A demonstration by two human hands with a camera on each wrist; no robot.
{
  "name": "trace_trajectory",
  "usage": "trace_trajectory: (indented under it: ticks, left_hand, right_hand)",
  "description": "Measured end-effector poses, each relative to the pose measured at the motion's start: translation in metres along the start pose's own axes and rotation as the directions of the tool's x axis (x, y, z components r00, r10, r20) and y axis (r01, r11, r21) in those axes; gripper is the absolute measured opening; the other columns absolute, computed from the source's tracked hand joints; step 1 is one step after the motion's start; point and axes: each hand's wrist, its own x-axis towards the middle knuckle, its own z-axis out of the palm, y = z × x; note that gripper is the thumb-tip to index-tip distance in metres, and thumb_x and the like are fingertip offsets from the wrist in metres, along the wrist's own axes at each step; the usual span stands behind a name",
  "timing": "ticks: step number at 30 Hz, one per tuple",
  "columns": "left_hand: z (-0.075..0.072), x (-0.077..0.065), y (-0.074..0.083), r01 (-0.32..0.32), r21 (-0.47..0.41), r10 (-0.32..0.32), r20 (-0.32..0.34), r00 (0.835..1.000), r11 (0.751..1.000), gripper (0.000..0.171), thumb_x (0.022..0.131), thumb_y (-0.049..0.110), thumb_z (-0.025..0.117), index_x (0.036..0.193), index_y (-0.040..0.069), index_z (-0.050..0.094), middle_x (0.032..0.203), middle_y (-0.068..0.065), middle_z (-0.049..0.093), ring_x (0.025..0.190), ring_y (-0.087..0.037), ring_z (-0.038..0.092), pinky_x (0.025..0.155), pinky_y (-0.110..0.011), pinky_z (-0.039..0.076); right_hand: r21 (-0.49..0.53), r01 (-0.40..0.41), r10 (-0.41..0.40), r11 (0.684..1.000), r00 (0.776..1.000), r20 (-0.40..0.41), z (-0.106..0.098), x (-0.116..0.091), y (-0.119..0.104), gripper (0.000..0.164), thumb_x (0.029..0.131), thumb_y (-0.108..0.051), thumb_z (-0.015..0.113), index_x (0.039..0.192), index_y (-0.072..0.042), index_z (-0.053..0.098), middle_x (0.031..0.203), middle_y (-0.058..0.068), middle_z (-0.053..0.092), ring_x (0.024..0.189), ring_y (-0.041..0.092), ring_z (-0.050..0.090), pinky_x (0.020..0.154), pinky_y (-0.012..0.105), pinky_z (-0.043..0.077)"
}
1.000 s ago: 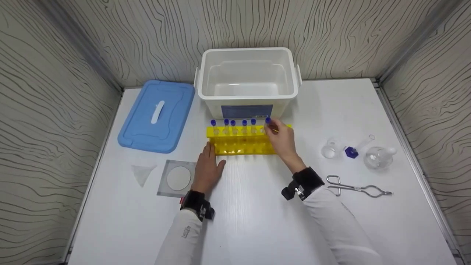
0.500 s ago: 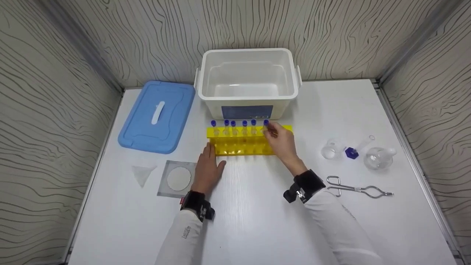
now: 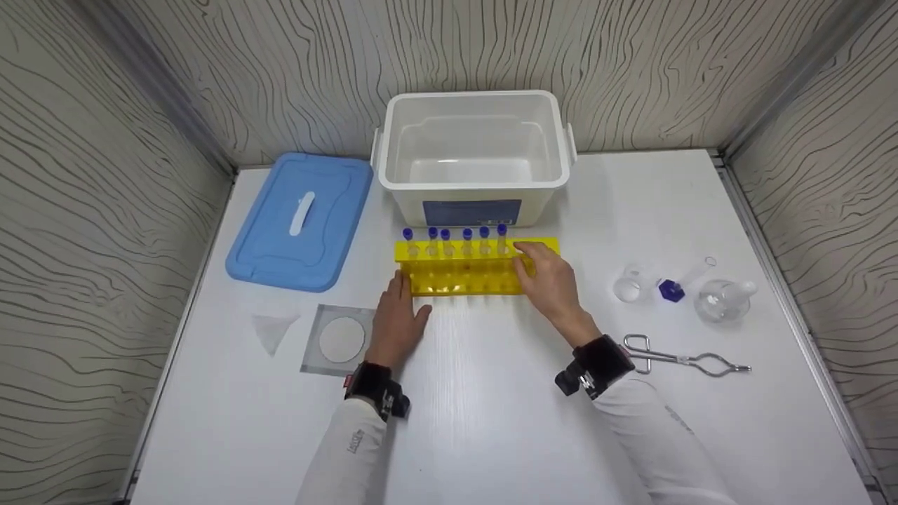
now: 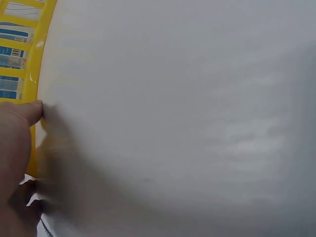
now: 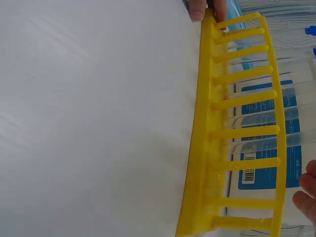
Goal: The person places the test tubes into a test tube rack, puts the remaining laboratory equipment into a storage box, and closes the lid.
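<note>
A yellow test tube rack (image 3: 463,268) stands on the table in front of the bin. Several clear test tubes (image 3: 484,243) with blue caps stand in its holes. My left hand (image 3: 396,322) holds the rack's left end; in the left wrist view the thumb (image 4: 33,111) lies against its yellow edge, with other fingers round the corner. My right hand (image 3: 551,284) is over the rack's right end, fingers loosely bent, just right of the rightmost tube (image 3: 502,240). Nothing shows between these fingers (image 5: 305,196) in the right wrist view.
A white bin (image 3: 473,187) stands behind the rack. At left lie its blue lid (image 3: 326,231), a folded filter cone (image 3: 272,331) and a grey mesh square (image 3: 312,361) with a white disc. At right are glassware, including a flask (image 3: 719,301), and metal tongs (image 3: 680,359).
My right hand has lowered the rightmost capped test tube into the rack, let it go and moved slightly right. The left hand has stayed at the rack's left end.
</note>
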Motion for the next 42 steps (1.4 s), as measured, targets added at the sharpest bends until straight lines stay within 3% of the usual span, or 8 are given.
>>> trace_trajectory:
  ticks: [5, 13, 16, 21, 25, 32, 36, 42]
  left_hand:
    - [0.0, -0.001, 0.0, 0.009, -0.011, -0.009, 0.011, 1.0, 1.0, 0.085, 0.098, 0.046, 0.055, 0.161, 0.012, 0.009, 0.169, -0.009, 0.011, 0.152, -0.03, 0.028, 0.124, -0.045, 0.028]
    - [-0.002, -0.002, 0.002, 0.002, -0.006, -0.003, -0.003, 1.0, 1.0, 0.085, 0.098, 0.045, 0.057, 0.161, 0.011, 0.011, 0.168, -0.009, 0.013, 0.15, -0.029, 0.031, 0.123, -0.044, 0.03]
    - [-0.002, -0.001, 0.002, -0.004, -0.01, 0.004, -0.01, 1.0, 1.0, 0.086, 0.098, 0.045, 0.057, 0.161, 0.011, 0.01, 0.168, -0.009, 0.014, 0.15, -0.029, 0.032, 0.123, -0.044, 0.031]
    - [-0.007, 0.0, 0.002, -0.024, -0.015, 0.024, -0.018, 1.0, 1.0, 0.082, 0.098, 0.042, 0.057, 0.16, 0.007, 0.014, 0.167, -0.012, 0.018, 0.15, -0.03, 0.032, 0.123, -0.044, 0.03]
    - [-0.015, 0.002, 0.001, -0.016, -0.097, 0.014, -0.019, 1.0, 0.995, 0.077, 0.099, 0.039, 0.055, 0.159, 0.009, 0.018, 0.166, -0.012, 0.023, 0.151, -0.028, 0.031, 0.123, -0.044, 0.029]
    - [-0.031, 0.004, 0.003, 0.062, -0.223, -0.061, 0.012, 0.998, 0.973, 0.078, 0.099, 0.042, 0.053, 0.16, 0.014, 0.014, 0.166, -0.009, 0.023, 0.151, -0.027, 0.031, 0.122, -0.046, 0.03]
    - [-0.042, 0.005, 0.003, 0.032, -0.198, -0.042, -0.05, 0.998, 0.98, 0.081, 0.1, 0.039, 0.055, 0.16, 0.01, 0.01, 0.167, -0.012, 0.02, 0.152, -0.029, 0.028, 0.123, -0.045, 0.029]
    - [-0.053, 0.007, 0.007, -0.08, -0.128, 0.063, -0.131, 0.989, 0.989, 0.08, 0.099, 0.033, 0.058, 0.16, 0.008, 0.013, 0.167, -0.012, 0.018, 0.152, -0.028, 0.028, 0.123, -0.044, 0.029]
  right_hand:
    - [-0.118, 0.062, -0.06, 0.991, 0.998, 0.021, 0.005, -0.005, 0.008, 0.033, 0.094, -0.016, 0.066, 0.124, -0.001, 0.067, 0.127, 0.017, 0.067, 0.118, 0.033, 0.064, 0.102, 0.046, 0.053]
    - [-0.223, 0.002, 0.052, 0.975, 0.97, 0.236, 0.012, -0.007, 0.01, 0.056, 0.102, -0.034, 0.053, 0.144, 0.002, 0.048, 0.156, 0.024, 0.038, 0.147, 0.04, 0.035, 0.122, 0.056, 0.027]
    - [-0.251, -0.002, 0.067, 0.968, 0.965, 0.253, 0.014, -0.008, 0.011, 0.058, 0.103, -0.035, 0.05, 0.147, 0.002, 0.045, 0.159, 0.023, 0.034, 0.149, 0.039, 0.031, 0.124, 0.055, 0.022]
    - [-0.275, 0.02, 0.051, 0.961, 0.967, 0.249, 0.016, -0.007, 0.011, 0.057, 0.103, -0.035, 0.048, 0.146, 0.002, 0.045, 0.158, 0.023, 0.036, 0.148, 0.039, 0.033, 0.124, 0.055, 0.024]
    - [-0.281, 0.012, 0.067, 0.96, 0.961, 0.269, 0.017, -0.006, 0.01, 0.058, 0.104, -0.036, 0.046, 0.147, 0.002, 0.043, 0.159, 0.023, 0.034, 0.149, 0.038, 0.031, 0.124, 0.053, 0.022]
    - [-0.307, -0.004, 0.103, 0.952, 0.946, 0.306, 0.015, -0.005, 0.005, 0.06, 0.104, -0.04, 0.045, 0.151, -0.002, 0.039, 0.162, 0.019, 0.031, 0.151, 0.035, 0.028, 0.126, 0.051, 0.019]
    - [-0.31, 0.003, 0.098, 0.951, 0.946, 0.309, 0.013, -0.005, 0.006, 0.06, 0.104, -0.039, 0.045, 0.15, -0.001, 0.04, 0.161, 0.02, 0.031, 0.151, 0.035, 0.028, 0.125, 0.052, 0.02]
    - [-0.321, 0.001, 0.107, 0.947, 0.942, 0.318, 0.011, -0.006, 0.007, 0.06, 0.104, -0.04, 0.044, 0.151, -0.001, 0.039, 0.162, 0.02, 0.029, 0.152, 0.036, 0.027, 0.126, 0.052, 0.019]
